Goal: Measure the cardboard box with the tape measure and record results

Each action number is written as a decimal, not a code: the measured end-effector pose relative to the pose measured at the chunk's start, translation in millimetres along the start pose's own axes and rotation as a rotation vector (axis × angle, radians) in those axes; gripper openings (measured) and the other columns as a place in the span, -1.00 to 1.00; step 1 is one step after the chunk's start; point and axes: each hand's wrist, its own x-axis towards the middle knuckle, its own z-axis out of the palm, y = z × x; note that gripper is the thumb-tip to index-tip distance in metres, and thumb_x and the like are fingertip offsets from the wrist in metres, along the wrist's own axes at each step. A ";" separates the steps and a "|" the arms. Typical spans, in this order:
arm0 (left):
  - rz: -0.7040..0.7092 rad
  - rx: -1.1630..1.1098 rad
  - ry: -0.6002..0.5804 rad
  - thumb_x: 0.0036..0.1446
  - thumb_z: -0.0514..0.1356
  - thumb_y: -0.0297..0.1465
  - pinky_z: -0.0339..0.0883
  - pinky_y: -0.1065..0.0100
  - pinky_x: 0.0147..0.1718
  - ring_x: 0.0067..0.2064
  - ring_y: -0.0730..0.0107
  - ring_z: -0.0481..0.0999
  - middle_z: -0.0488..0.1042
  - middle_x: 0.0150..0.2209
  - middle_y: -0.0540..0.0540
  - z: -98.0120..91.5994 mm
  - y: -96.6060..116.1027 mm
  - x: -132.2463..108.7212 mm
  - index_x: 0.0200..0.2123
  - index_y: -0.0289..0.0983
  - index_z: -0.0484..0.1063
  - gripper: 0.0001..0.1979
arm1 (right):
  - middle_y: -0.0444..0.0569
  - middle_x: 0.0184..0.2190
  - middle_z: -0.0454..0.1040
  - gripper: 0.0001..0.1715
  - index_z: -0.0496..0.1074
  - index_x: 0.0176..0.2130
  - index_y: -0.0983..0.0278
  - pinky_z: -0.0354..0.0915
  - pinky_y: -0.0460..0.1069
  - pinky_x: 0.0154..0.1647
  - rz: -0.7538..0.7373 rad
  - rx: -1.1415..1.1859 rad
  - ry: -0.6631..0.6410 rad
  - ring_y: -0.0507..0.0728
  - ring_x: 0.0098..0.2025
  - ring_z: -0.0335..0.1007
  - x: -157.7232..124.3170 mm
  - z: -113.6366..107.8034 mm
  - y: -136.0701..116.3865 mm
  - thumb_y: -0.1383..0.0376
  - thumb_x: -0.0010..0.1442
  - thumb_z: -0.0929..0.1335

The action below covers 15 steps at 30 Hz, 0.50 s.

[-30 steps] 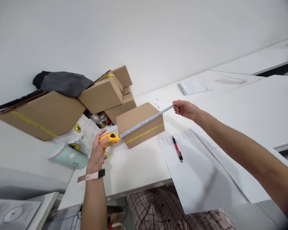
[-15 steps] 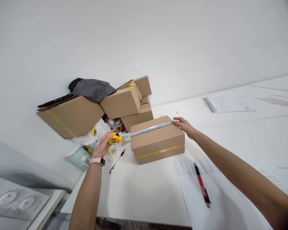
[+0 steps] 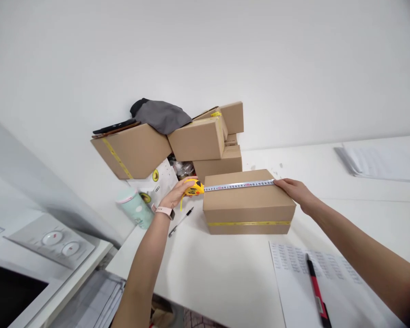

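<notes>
Tape measure (image 3: pixel 195 187), yellow-cased, has its white numbered blade stretched flat across the brown cardboard box (image 3: pixel 248 202). Left hand (image 3: pixel 176 193) grips the case; right hand (image 3: pixel 295 190) pinches the blade's end at the box's far corner.

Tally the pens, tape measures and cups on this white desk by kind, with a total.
Pens: 2 (slim black pen, red and black pen)
Yellow tape measure: 1
Mint green plastic cup: 1
Total: 4

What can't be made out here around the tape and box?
Head view only:
- tape blade figures: too small to read.
- Blade end: under right hand.
- tape case: mostly covered by left hand.
- printed sheet: text too small, cut by bottom edge.
- red pen: lower end cut by bottom edge.
</notes>
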 end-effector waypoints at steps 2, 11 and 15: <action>-0.005 0.015 -0.006 -0.01 0.39 -0.08 0.38 0.31 -0.29 -0.14 0.14 0.59 0.61 -0.05 -0.26 1.8 1.5 -1.5 0.14 -0.30 0.47 -0.31 | 0.06 -0.26 0.60 -0.69 0.49 -0.36 0.22 0.32 0.05 -0.25 -0.025 -0.036 0.042 0.23 -0.20 0.48 -1.1 -0.5 -3.5 0.03 0.09 0.43; 0.014 0.113 -0.085 -0.09 0.48 -0.30 0.40 0.24 -0.21 -0.10 0.08 0.56 0.59 0.00 -0.18 32.5 49.9 -64.6 0.14 -0.21 0.51 -0.34 | -0.01 -0.30 0.56 -0.66 0.42 -0.43 0.18 0.31 0.08 -0.16 -0.234 -0.013 -0.020 0.23 -0.17 0.41 1.9 -11.4 -24.2 -0.01 0.07 0.45; -0.205 -0.084 -0.426 -0.04 0.45 -0.25 0.46 0.24 -0.34 -0.31 0.22 0.56 0.58 -0.20 -0.16 91.2 32.8 -127.3 0.04 -0.22 0.57 -0.47 | 0.01 -0.17 0.59 -0.53 0.51 -0.26 0.17 0.34 0.09 -0.09 -0.387 0.014 -0.278 0.28 -0.07 0.43 -9.0 -6.0 -51.9 -0.12 0.02 0.49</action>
